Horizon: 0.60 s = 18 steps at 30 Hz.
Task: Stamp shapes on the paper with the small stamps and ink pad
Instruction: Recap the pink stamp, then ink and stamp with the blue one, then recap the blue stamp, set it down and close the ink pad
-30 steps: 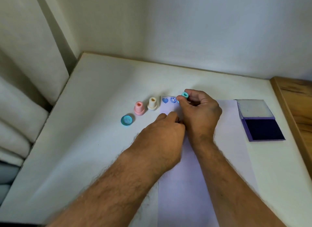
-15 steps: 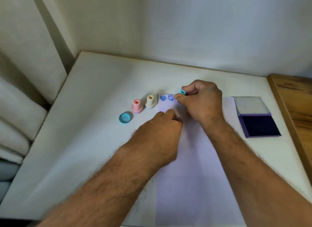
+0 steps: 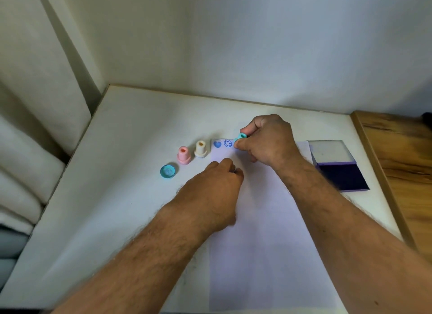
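1. Teal stamp (image 3: 240,136) pinched in our right hand (image 3: 268,140), tilted over the paper's (image 3: 261,232) far-left corner, just right of the heart print (image 3: 217,144) and smiley print (image 3: 228,143).
2. Left hand (image 3: 217,185) rests knuckles-up on the paper, fingers curled under; we can't tell if it holds anything.
3. Pink stamp (image 3: 183,155), cream stamp (image 3: 200,148), blue cap (image 3: 167,171) stand left of the paper on the counter (image 3: 117,173).
4. Ink pad (image 3: 339,166) lies open at right.

Three small stamps (image 3: 241,136), one blue cap (image 3: 167,171), one ink pad (image 3: 336,165), one paper (image 3: 264,232), two stamped marks (image 3: 222,143).
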Motion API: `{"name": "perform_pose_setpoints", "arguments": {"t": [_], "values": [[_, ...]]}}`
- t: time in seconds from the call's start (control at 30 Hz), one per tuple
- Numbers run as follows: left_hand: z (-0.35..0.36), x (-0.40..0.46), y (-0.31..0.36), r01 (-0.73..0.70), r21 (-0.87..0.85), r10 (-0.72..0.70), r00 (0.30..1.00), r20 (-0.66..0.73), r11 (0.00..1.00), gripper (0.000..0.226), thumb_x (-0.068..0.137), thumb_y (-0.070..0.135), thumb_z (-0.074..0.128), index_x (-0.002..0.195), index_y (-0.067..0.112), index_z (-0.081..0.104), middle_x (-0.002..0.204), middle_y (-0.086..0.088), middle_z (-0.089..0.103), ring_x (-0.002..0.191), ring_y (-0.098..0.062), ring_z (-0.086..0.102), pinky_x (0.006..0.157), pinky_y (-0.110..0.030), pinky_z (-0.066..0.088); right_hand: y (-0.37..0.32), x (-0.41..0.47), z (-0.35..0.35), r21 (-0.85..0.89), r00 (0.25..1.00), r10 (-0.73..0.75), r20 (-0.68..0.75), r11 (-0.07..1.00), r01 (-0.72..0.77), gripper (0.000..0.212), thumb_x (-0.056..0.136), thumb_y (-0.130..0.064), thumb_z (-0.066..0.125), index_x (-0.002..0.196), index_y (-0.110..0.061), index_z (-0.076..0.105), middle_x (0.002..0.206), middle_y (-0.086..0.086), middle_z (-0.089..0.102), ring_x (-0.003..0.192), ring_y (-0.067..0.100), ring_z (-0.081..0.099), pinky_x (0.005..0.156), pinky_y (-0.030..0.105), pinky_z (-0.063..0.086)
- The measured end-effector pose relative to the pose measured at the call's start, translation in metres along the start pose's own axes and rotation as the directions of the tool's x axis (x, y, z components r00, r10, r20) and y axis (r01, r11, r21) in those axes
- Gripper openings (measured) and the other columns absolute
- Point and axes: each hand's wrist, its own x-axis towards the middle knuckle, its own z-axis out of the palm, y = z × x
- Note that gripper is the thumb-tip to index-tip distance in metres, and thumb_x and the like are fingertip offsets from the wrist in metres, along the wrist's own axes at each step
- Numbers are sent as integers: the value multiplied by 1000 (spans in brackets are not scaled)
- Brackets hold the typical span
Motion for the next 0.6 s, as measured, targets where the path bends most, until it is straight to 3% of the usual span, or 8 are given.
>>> {"name": "perform_pose_setpoints", "arguments": {"t": [0.1,0.17,0.23,0.33,0.43,0.53,0.6], "values": [[0,-1,0,-3,1,3,1000,-14,1000,76,77,27,79,142,16,41,135,-4,43,115,-22,46,92,-39,52,6,-11,-2,121,998,13,-57,993,-6,24,70,-15,85,90,-16,73,86,2,74,65,17,68,61,32,61],[1,-3,0,-1,1,1,1000,-24,1000,78,76,28,79,143,16,40,136,-4,43,117,-22,46,93,-39,51,7,-24,-10,333,993,75,-92,942,-40,25,74,-14,82,97,-15,73,85,2,74,61,12,66,56,28,59],[1,-5,0,2,4,-2,999,-37,1000,80,76,28,79,144,15,39,138,-3,42,118,-22,46,94,-39,51,6,-40,-21,569,981,174,-88,817,-94,24,76,-10,80,99,-12,72,81,5,72,56,13,61,57,27,57],[1,-8,1,10,-11,-11,999,-44,1000,78,77,28,79,143,15,40,140,-2,42,121,-21,45,97,-39,49,1,-66,-36,765,954,299,-22,619,-177,25,77,-2,77,100,-10,71,80,12,71,59,17,60,58,27,57],[0,-9,1,8,-55,-12,998,-60,998,76,78,30,78,144,17,42,143,-1,42,126,-20,44,101,-36,46,-3,-90,-45,841,926,371,69,478,-255,23,78,0,76,99,-8,71,78,12,72,61,19,61,58,26,57],[-8,-13,3,30,-172,-54,989,-138,985,72,82,39,73,146,24,42,145,3,45,129,-17,46,106,-31,41,-4,-107,-49,844,916,379,130,442,-302,20,79,-4,76,98,-6,72,82,12,74,65,19,64,59,26,57],[-18,-18,2,56,-238,-115,964,-241,970,57,85,44,69,138,29,53,137,6,56,121,-14,54,102,-28,42,-2,-114,-47,839,911,384,150,438,-322,19,80,-7,75,98,-7,73,85,11,74,67,19,62,59,26,57]]}}
